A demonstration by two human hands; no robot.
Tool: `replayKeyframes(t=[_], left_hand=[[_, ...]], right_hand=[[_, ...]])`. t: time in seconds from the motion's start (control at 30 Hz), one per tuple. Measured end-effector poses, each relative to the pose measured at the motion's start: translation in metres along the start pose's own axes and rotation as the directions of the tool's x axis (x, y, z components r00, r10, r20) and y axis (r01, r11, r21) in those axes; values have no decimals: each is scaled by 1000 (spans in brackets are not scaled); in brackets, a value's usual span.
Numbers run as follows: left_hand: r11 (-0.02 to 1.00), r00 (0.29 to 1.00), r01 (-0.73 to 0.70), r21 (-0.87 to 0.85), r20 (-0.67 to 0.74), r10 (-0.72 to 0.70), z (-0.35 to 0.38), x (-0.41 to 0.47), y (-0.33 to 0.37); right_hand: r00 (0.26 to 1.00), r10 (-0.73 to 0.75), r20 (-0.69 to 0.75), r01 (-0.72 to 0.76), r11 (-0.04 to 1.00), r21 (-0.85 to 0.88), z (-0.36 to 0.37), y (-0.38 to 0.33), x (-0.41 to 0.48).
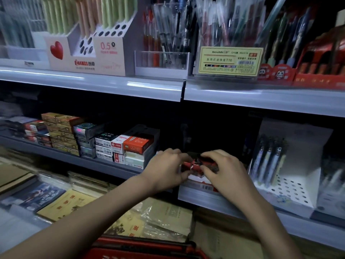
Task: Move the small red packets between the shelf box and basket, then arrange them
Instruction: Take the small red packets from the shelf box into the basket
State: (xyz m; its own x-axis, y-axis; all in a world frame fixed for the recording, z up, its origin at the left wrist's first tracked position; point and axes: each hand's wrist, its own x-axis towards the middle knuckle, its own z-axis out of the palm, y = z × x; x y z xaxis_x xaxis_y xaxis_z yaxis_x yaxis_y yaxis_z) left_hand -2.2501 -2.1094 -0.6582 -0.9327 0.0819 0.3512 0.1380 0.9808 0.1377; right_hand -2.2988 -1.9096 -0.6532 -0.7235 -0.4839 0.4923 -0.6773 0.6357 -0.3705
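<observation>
While you are reaching both arms forward to the middle shelf (104,165), your left hand (168,170) and right hand (226,171) are meeting over the shelf box (200,181), a low red-and-white carton sitting at the shelf's front lip. Both hands are curling narrow, fingers pinching the small red packets (194,166) from either side; the left is gripping the left end of the bunch, the right is covering the right end and part of the box front. The packets are sitting in or just above the box top; you can't tell which, since the fingers are hiding the contact. How many packets there are is blurred, so that is unclear too.

Down at the bottom edge, the red basket (145,248) is showing only its rim and handle, well apart from the hands and directly under your forearms.

Just left of the box, stacked refill boxes (130,148) in orange, white and black are lining the same shelf, with gold-coloured cartons (59,131) further left. To the right, a white pen display stand (291,176) with a perforated base is holding a few pens upright. On the upper shelf (261,98), a pink pen display with a heart (57,50) and a clear pen holder with a yellow label (230,60) are standing. Below the middle shelf, plastic-wrapped notebooks (164,217) are lying flat.
</observation>
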Motion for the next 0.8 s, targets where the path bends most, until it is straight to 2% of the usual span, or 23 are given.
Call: replayKeyframes(t=[0.13,0.27,0.43,0.67,0.8], left_hand=[[1000,999,21,-4,-42,-21,-8,-41,-14],[998,998,65,23,-21,-65,-4,-87,-29],[998,999,43,56,11,-43,14,-151,-48],[991,977,107,79,178,-119,59,-232,-76],[984,954,122,130,257,-153,84,-266,-94]], right_hand=[[999,-13,50,12,1000,6,-4,-15,-19],[992,-43,123,39,999,32,4,-38,-50],[965,-116,234,112,993,29,36,-58,-102],[876,-210,433,203,977,62,93,-49,-148],[806,-184,562,237,971,-22,130,-28,-175]])
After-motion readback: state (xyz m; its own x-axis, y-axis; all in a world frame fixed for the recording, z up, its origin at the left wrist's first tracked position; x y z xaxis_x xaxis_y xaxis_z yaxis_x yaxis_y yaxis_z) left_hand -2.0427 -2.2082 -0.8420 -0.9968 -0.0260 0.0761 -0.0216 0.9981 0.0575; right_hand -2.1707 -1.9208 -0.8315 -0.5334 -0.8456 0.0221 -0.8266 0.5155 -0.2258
